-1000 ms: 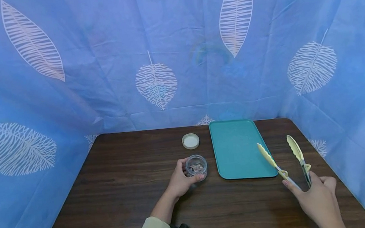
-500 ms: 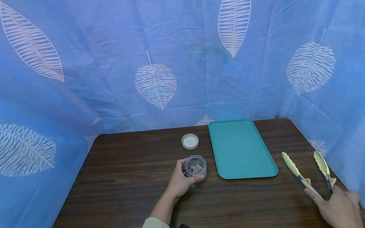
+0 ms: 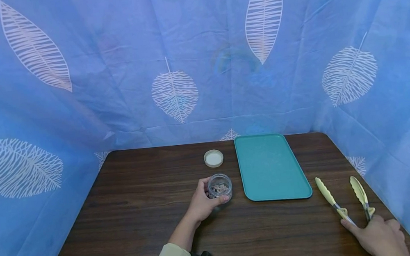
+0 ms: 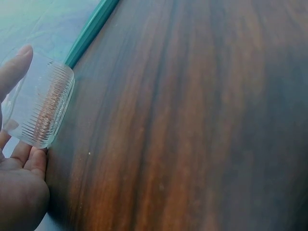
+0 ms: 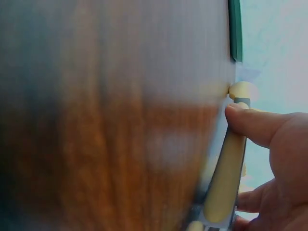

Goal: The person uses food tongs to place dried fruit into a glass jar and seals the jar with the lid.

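My left hand (image 3: 203,204) grips a small clear glass jar (image 3: 220,185), thumb on the near side and fingers round the far left. The jar stands upright without a lid, with small brownish pieces at its bottom; its ribbed wall shows in the left wrist view. At the right of the table, my right hand (image 3: 380,237) holds a pair of tongs (image 3: 326,192) with pale yellow tips spread apart and nothing between them. In the right wrist view the thumb presses on the yellow-padded handle (image 5: 225,178), low at the tabletop.
A round lid (image 3: 213,159) lies behind the jar. To the jar's right is a flat teal tray (image 3: 272,169) with nothing on it. The dark wooden table (image 3: 135,217) ends at a blue leaf-patterned cloth (image 3: 110,71) behind and at both sides.
My right hand has carried the tongs away from the tray's right edge, toward the right and nearer the front, down to the table. The left hand and jar have stayed in place.
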Motion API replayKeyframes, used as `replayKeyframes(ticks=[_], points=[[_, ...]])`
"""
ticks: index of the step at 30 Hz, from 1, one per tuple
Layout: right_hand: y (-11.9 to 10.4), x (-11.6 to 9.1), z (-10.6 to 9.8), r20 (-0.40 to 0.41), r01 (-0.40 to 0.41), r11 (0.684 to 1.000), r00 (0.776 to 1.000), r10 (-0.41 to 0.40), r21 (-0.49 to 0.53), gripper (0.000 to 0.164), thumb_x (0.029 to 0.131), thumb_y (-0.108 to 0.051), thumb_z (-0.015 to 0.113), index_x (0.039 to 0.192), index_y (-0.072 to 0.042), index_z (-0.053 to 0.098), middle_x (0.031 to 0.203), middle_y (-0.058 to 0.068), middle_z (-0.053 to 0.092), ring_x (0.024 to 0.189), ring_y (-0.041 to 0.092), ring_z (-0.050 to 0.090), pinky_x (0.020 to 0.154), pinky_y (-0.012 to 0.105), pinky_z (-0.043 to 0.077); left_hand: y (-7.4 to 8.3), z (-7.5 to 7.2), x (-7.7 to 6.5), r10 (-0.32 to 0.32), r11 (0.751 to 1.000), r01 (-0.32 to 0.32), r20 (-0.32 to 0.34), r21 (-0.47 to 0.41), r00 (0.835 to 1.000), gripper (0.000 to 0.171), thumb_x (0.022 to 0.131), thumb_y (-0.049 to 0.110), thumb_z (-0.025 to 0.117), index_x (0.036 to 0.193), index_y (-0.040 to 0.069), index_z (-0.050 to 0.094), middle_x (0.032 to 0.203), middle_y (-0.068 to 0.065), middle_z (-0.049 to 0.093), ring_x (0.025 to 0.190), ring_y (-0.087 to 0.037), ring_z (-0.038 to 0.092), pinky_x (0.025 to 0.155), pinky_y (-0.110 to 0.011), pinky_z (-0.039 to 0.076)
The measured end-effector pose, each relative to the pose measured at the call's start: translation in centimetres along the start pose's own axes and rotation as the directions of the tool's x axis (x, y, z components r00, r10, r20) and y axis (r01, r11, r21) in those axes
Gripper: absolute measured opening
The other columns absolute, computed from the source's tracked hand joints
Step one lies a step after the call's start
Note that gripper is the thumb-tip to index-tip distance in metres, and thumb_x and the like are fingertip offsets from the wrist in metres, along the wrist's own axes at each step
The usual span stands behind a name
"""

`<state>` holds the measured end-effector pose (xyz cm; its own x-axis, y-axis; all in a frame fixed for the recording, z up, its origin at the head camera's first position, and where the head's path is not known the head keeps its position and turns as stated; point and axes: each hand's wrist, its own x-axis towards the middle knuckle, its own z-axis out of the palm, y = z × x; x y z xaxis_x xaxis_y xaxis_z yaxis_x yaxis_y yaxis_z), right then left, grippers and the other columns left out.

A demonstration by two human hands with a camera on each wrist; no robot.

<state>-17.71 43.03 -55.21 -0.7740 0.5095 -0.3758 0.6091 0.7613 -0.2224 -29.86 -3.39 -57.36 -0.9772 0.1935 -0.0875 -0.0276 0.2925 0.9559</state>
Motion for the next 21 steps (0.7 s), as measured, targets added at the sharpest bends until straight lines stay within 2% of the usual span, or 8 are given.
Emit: replayKeyframes(ticks=[7, 13, 17, 21], points=[[0.2, 0.4, 0.2, 0.001, -0.007, 1.000, 1.000, 0.007, -0.009, 0.119, 0.094, -0.084, 0.057, 0.131, 0.028, 0.038, 0.119, 0.051, 0.034, 0.120, 0.067, 0.041, 0.096, 0.069, 0.047, 0.0, 0.0, 0.0, 0.006, 1.000, -0.006, 0.003, -0.002, 1.000, 0.087, 0.090, 0.039, 0.091, 0.159, 0.015, 0.043, 0.150, -0.014, 0.058, 0.135, -0.032, 0.058, 0.112, -0.055, 0.048], [-0.7, -0.7, -0.2, -0.066, -0.018, 1.000, 0.998, 0.019, 0.017, 0.123, 0.093, -0.088, 0.054, 0.137, 0.025, 0.030, 0.122, 0.048, 0.031, 0.119, 0.066, 0.035, 0.095, 0.075, 0.042, -0.2, 0.0, 0.2, -0.007, 1.000, 0.007, 0.005, -0.016, 1.000, 0.091, 0.088, 0.040, 0.093, 0.159, 0.019, 0.039, 0.151, -0.013, 0.055, 0.136, -0.031, 0.056, 0.114, -0.054, 0.047], [-2.2, -1.2, -0.6, -0.144, 0.067, 0.996, 0.988, -0.058, 0.060, 0.123, 0.096, -0.080, 0.058, 0.157, 0.021, 0.024, 0.130, 0.051, 0.030, 0.121, 0.069, 0.031, 0.098, 0.077, 0.038, -0.3, -0.1, 0.3, -0.008, 1.000, 0.009, 0.014, -0.019, 1.000, 0.092, 0.088, 0.041, 0.092, 0.160, 0.021, 0.039, 0.150, -0.013, 0.056, 0.134, -0.031, 0.056, 0.112, -0.054, 0.047], [-4.8, -1.4, -0.9, -0.195, 0.193, 0.974, 0.966, -0.168, 0.119, 0.119, 0.100, -0.071, 0.062, 0.161, 0.022, 0.018, 0.143, 0.054, 0.027, 0.127, 0.068, 0.026, 0.102, 0.075, 0.032, -0.2, -0.2, 0.3, -0.007, 1.000, 0.007, 0.018, -0.011, 1.000, 0.092, 0.089, 0.040, 0.092, 0.160, 0.020, 0.038, 0.151, -0.015, 0.055, 0.136, -0.033, 0.056, 0.112, -0.055, 0.048]])
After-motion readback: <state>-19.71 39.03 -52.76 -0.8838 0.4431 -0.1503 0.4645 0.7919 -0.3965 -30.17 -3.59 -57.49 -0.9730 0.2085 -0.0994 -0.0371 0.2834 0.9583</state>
